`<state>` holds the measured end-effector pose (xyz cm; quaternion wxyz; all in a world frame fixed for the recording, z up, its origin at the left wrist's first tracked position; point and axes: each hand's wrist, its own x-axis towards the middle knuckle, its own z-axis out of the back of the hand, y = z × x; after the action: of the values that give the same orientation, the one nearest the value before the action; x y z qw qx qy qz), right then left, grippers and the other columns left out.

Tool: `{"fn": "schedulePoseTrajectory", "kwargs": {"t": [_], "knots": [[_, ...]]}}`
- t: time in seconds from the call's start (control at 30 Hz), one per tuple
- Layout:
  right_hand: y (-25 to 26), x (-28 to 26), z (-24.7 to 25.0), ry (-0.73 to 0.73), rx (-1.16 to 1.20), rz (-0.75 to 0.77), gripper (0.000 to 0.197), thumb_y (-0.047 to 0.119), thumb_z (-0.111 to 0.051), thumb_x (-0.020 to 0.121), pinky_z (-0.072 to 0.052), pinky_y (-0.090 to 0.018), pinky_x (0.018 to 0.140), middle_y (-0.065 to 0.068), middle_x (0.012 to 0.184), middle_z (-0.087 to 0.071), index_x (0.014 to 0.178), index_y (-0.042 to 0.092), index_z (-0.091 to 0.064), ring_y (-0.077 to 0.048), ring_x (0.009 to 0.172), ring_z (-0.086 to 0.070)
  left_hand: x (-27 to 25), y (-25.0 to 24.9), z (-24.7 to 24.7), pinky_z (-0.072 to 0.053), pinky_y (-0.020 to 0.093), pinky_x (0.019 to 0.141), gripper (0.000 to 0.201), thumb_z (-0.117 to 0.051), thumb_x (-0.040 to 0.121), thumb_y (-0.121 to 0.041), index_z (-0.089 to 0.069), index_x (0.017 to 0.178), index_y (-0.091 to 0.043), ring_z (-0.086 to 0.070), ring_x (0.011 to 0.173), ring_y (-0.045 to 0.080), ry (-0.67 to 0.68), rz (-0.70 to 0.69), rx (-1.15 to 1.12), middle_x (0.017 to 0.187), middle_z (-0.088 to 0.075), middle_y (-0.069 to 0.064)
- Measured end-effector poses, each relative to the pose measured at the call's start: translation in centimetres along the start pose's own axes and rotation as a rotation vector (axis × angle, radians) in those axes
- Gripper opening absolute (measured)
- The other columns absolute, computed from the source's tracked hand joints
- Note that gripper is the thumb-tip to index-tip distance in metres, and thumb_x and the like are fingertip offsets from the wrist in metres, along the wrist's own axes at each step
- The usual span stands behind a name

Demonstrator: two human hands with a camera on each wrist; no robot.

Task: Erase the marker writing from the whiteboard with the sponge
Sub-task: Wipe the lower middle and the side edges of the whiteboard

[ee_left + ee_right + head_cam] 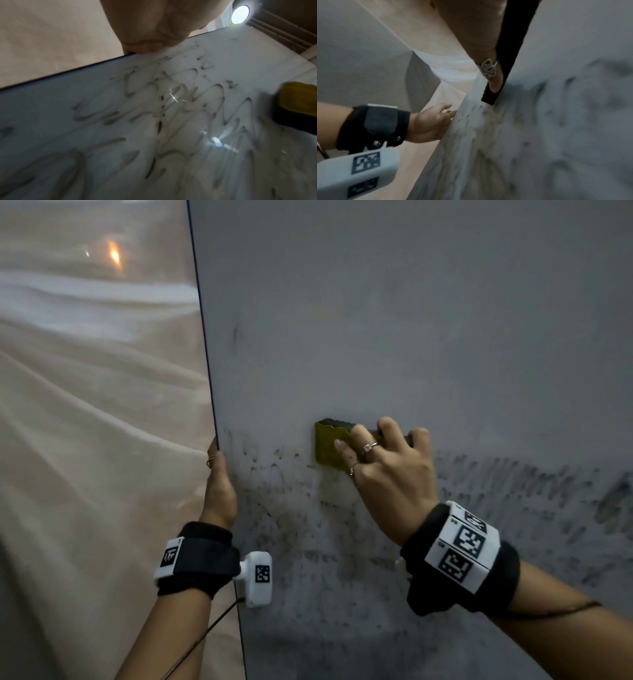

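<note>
The whiteboard (394,320) fills most of the scene, standing upright with a pale draped cloth (96,422) behind its left edge. Its upper part is wiped to a dull grey, while the lower half carries smeared marker writing (513,491) in dark streaks and loops that run from the left edge across to the right. From the left wrist view the strokes show as blurred zigzags, with a round lamp (240,14) shining past the far corner of the board.

The right hand (387,470) presses a sponge (330,445) flat against the board, just above the band of smears and nearer the left edge than the right. The sponge is yellow on the side facing out, with a dark layer against the board; fingers curl over its top and thumb side, gripping it. Rings show on two fingers.

The left hand (219,487) clasps the board's left edge, thumb on the front face, fingers wrapped behind.
</note>
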<state>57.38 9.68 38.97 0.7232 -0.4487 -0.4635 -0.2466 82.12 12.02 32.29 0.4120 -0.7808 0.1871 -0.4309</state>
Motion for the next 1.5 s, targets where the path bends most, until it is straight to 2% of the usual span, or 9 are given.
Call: {"fn": "schedulePoseTrajectory", "kwargs": {"t": [0.2,0.33,0.5,0.63,0.77,0.93,1.07,1.23,1.5], "knots": [[6.4,3.5,-2.3,0.067,0.084,0.104,0.032,0.022,-0.041,0.088,-0.022,-0.036,0.069,0.003,0.097,-0.063,0.085,0.022,-0.072,-0.024,0.095,-0.035,-0.6,-0.9,-0.5,-0.053,0.02,0.074,0.051,-0.012,0.103,-0.035,-0.049,0.132,-0.016,-0.066,0.096,0.009,0.014,0.001,-0.12,0.105,-0.07,-0.005],[9.8,5.1,-4.6,0.052,0.172,0.063,0.037,0.022,-0.039,0.08,-0.023,-0.035,0.071,0.005,0.1,-0.064,0.095,0.026,-0.073,-0.024,0.097,-0.036,0.0,-0.8,0.7,-0.05,0.022,0.068,0.052,-0.015,0.103,-0.016,-0.066,0.097,-0.017,-0.065,0.07,0.001,0.022,0.011,-0.135,0.075,-0.072,-0.011],[11.0,1.9,-6.2,0.074,0.181,0.007,0.037,0.029,-0.047,0.078,-0.039,-0.039,0.075,0.005,0.103,-0.061,0.106,0.034,-0.07,-0.024,0.098,-0.037,1.7,-0.8,3.5,-0.051,0.024,0.072,0.049,-0.007,0.101,-0.027,-0.054,0.111,-0.018,-0.066,0.081,0.011,0.08,0.136,-0.178,0.089,-0.073,-0.002],[7.8,-0.6,-6.7,0.026,0.211,0.099,0.036,0.027,-0.042,0.084,-0.025,-0.037,0.075,0.002,0.108,-0.039,0.107,0.034,-0.069,-0.025,0.098,-0.038,1.0,-1.1,2.9,-0.049,0.024,0.069,0.045,-0.012,0.1,-0.028,-0.054,0.115,-0.02,-0.065,0.08,0.01,0.118,0.141,-0.149,0.088,-0.073,-0.004],[6.5,1.9,-5.9,-0.065,0.174,0.045,0.03,0.026,-0.063,0.078,-0.025,-0.039,0.075,0.001,0.107,-0.056,0.105,0.034,-0.07,-0.027,0.1,-0.038,0.3,-0.9,2.6,-0.05,0.026,0.083,0.044,-0.026,0.092,-0.032,-0.049,0.125,-0.016,-0.062,0.101,0.013,0.126,0.117,-0.174,0.11,-0.069,-0.003],[9.9,3.5,-6.3,-0.044,0.219,-0.016,0.034,0.022,-0.069,0.074,-0.025,-0.038,0.075,0.0,0.105,-0.061,0.107,0.031,-0.07,-0.026,0.098,-0.037,0.4,-0.7,3.0,-0.037,0.029,0.072,0.051,-0.012,0.096,-0.037,-0.057,0.117,-0.025,-0.056,0.089,0.014,0.035,0.215,-0.196,0.098,-0.071,-0.008],[11.6,-0.4,-7.1,0.047,0.219,0.082,0.04,0.025,-0.07,0.072,-0.026,-0.039,0.077,0.0,0.108,-0.04,0.112,0.031,-0.067,-0.025,0.097,-0.039,0.3,-0.5,2.0,-0.051,0.018,0.067,0.069,-0.009,0.099,-0.029,-0.076,0.09,-0.019,-0.066,0.082,0.014,-0.042,0.232,-0.376,0.086,-0.073,0.0],[7.3,-2.1,-5.6,0.023,0.177,0.035,0.034,0.024,-0.048,0.082,-0.026,-0.04,0.077,-0.001,0.105,-0.063,0.107,0.033,-0.069,-0.027,0.101,-0.041,-0.1,-0.9,1.7,-0.051,0.018,0.072,0.052,-0.007,0.098,-0.027,-0.053,0.121,-0.018,-0.067,0.088,0.009,0.003,0.24,-0.362,0.095,-0.073,-0.006],[12.0,0.7,-4.0,0.124,0.222,-0.007,0.048,0.024,-0.084,0.051,-0.025,-0.042,0.081,0.001,0.102,-0.065,0.098,0.028,-0.074,-0.027,0.103,-0.038,-0.8,-1.9,0.4,-0.051,0.016,0.058,0.056,-0.012,0.1,-0.027,-0.067,0.105,-0.012,-0.068,0.072,0.012,-0.067,0.229,-0.326,0.077,-0.073,-0.001]]}}
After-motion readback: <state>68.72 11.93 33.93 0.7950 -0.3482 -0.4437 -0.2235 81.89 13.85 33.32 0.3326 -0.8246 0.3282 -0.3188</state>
